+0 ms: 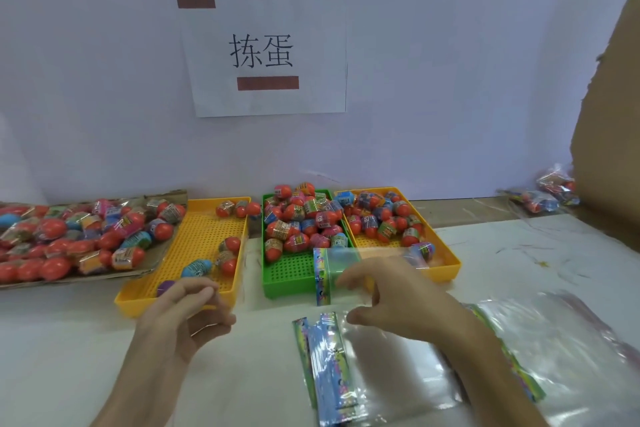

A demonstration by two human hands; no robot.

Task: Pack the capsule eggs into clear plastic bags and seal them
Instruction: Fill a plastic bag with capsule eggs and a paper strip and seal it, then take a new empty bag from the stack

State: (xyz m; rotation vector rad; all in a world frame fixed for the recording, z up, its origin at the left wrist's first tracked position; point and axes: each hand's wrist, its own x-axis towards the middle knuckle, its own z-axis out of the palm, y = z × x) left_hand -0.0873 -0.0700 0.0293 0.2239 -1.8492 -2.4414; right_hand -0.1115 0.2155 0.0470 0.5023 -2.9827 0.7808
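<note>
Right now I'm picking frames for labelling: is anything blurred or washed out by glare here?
Head view: the right hand is motion-blurred on the lifted clear bag; the bag stack shows glare; the trays and wall sign stay sharp.

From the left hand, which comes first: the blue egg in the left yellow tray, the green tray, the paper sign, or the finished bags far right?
Starting from the left hand:
1. Blue egg, just above the hand.
2. Green tray, centre.
3. Paper sign, up on the wall.
4. Finished bags, far right.
</note>
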